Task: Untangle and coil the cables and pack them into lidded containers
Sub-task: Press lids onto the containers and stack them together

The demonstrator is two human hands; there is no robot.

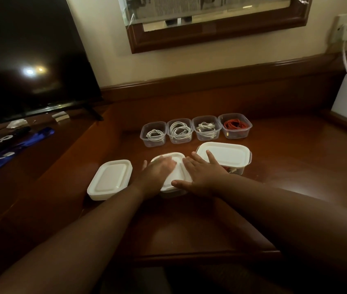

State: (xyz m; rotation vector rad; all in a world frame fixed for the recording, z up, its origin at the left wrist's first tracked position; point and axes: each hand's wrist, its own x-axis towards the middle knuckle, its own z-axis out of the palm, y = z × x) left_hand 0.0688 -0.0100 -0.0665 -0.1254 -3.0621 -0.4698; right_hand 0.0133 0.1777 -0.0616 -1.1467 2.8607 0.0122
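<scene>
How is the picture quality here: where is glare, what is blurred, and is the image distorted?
Head view: dim warm light; lamp glare on the black television screen and the glossy brown wooden desk; the left hand on the white plastic lid is motion-blurred, the right hand less so; wide-angle bending curves the wooden wall rail.

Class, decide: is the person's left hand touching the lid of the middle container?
Touching. The head view shows the left hand lying flat on the white lid, fingers spread across it.
</scene>
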